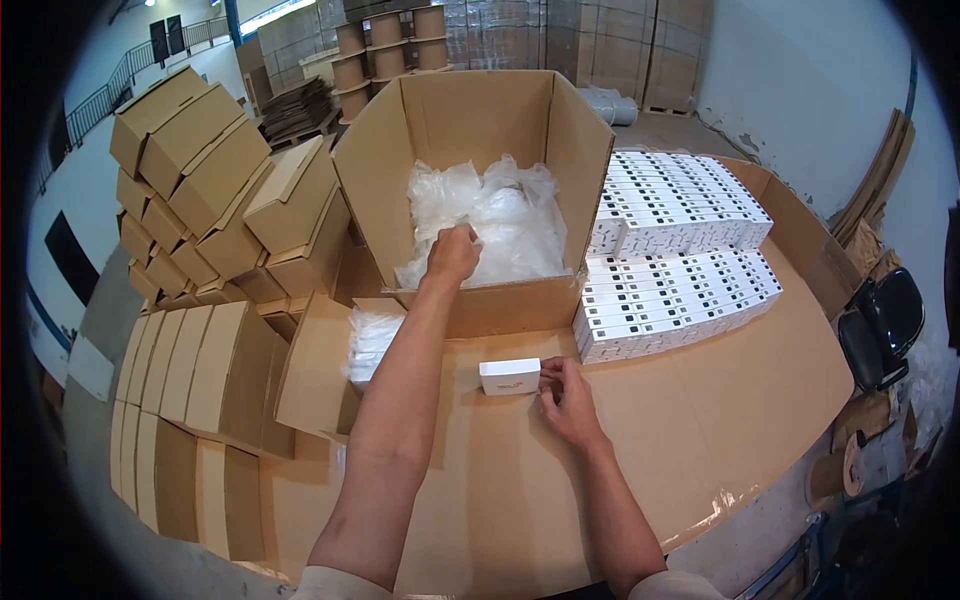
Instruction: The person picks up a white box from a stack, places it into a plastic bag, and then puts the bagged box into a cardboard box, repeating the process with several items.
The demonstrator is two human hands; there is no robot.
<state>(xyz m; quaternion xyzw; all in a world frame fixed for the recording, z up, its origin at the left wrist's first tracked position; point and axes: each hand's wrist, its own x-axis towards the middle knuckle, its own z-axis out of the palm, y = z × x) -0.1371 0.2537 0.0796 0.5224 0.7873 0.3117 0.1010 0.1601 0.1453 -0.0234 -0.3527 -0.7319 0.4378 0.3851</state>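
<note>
My left hand (455, 253) reaches into a large open carton (450, 120). Its fingers are curled closed at the clear plastic bags (515, 215) that fill the lower part of this carton; the fingertips are partly hidden. On the cardboard-covered table, a small white box (510, 377) stands on its long edge, with small print on its front. My right hand (572, 402) pinches the right end of this box between thumb and fingers. Just left of my left forearm, a smaller open carton (315, 370) holds packed clear plastic bags (372, 340).
Stacked white boxes (680, 290) with dark printed squares stand in two tiers at the right. Brown cartons (200, 170) are piled at the left, with more cartons (190, 370) nearer me. A black chair (880, 330) stands past the table's right edge. Cable spools (385, 50) are behind.
</note>
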